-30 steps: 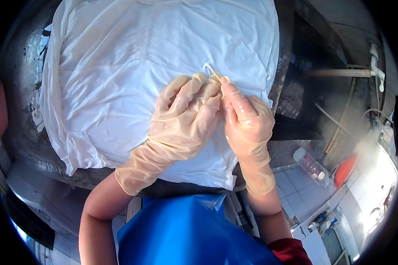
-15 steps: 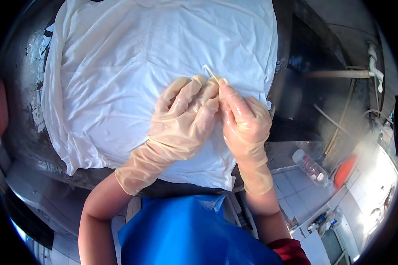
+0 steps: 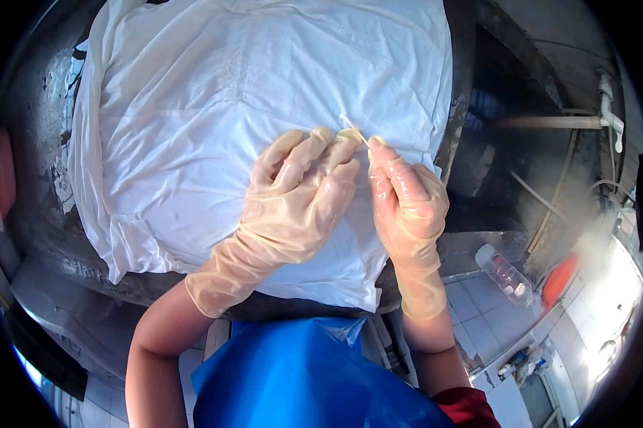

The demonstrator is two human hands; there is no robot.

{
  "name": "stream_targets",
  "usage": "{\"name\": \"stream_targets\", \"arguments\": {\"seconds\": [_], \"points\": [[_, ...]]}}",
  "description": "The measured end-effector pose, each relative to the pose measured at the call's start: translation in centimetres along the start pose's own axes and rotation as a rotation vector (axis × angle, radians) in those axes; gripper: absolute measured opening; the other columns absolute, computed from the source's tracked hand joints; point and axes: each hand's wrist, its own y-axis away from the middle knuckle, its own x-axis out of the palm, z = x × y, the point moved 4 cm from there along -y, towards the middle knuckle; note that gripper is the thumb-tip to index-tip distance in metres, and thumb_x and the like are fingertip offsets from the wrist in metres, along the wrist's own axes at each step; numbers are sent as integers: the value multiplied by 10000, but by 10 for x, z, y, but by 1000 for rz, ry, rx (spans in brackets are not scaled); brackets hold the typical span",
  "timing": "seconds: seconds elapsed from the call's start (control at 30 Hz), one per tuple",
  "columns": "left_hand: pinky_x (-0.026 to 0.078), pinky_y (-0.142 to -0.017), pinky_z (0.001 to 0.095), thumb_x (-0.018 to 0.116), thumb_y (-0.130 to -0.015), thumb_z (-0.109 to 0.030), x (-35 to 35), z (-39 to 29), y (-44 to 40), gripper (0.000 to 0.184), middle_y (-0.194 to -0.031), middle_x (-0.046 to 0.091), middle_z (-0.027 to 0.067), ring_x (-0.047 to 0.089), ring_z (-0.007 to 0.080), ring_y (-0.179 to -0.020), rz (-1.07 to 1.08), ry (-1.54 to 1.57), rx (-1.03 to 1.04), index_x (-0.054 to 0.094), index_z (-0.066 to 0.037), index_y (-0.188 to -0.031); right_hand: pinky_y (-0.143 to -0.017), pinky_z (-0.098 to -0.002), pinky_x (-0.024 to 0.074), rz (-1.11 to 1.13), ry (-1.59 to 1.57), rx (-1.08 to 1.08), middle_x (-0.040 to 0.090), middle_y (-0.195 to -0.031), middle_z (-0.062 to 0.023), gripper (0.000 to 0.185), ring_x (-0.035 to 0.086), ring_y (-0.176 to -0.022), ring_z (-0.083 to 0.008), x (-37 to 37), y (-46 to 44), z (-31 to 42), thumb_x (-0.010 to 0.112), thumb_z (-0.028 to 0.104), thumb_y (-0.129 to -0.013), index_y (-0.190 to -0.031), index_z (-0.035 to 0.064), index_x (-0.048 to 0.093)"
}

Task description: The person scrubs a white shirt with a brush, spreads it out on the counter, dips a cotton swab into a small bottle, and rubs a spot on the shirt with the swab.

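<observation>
Stick [image 3: 354,128] thin, pale, white-tipped; right hand [image 3: 410,196] grip pinched around it; left hand [image 3: 296,189] spread on wrinkled cloth [image 3: 186,78].

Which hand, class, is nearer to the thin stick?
Right: the right hand pinches the thin stick; the left hand lies over the white cloth close beside it, contact unclear.

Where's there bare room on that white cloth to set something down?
Bare: the white cloth beyond the thin stick, and between the left hand and the cloth's left edge. Crowded: around the stick, left hand and right hand, close together.
</observation>
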Motion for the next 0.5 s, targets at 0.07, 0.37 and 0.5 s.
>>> {"name": "stream_targets", "arguments": {"seconds": [0.07,0.37,0.5], "points": [[429,-1006,432,666,-807,-149,-1,-1,0,311,-1227,650,101,561,269,-1158,12,-3,-9,616,-29,-1090,-578,-345,477,5,-13,-33,693,-744,-73,408,566,-574,-235,2,-1,2,737,-89,-781,-1158,66,750],[415,-1015,423,663,-819,-168,2,-2,1,321,-1230,652,93,551,260,-1165,18,-16,-46,628,-43,-1113,-555,-323,481,-2,34,-93,664,-717,-8,452,577,-573,-211,8,-2,-1,768,-48,-711,-1144,81,745],[416,-1014,422,675,-812,-158,1,-3,-2,316,-1216,659,95,551,260,-1166,37,-31,-32,627,-40,-1101,-535,-319,467,7,52,-67,644,-687,-3,463,563,-555,-211,5,1,-1,766,-57,-706,-1145,86,746]]}}
